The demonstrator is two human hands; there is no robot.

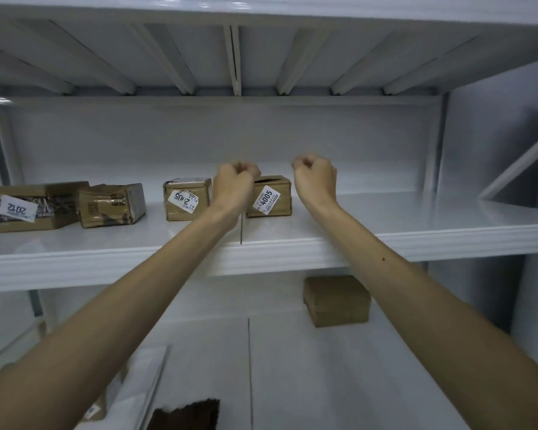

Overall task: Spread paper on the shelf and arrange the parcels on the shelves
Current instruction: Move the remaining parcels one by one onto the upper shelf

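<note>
A white shelf (385, 240) covered with white paper carries several brown cardboard parcels. At the left lies a box labelled 2012 (28, 206), then a crumpled box (111, 204), then a box labelled 2405 (185, 198), then a box labelled 4005 (271, 197). My left hand (235, 178) is raised as a closed fist in front of the gap between the two labelled boxes, holding nothing. My right hand (316, 176) is also a closed fist, just right of the 4005 box, not touching it.
A lower shelf (292, 352) holds a plain brown parcel (336, 301) on the right. At the bottom left lie a white envelope-like parcel (137, 386) and a dark brown item (187, 417). A metal upright and diagonal brace (516, 162) stand at the right.
</note>
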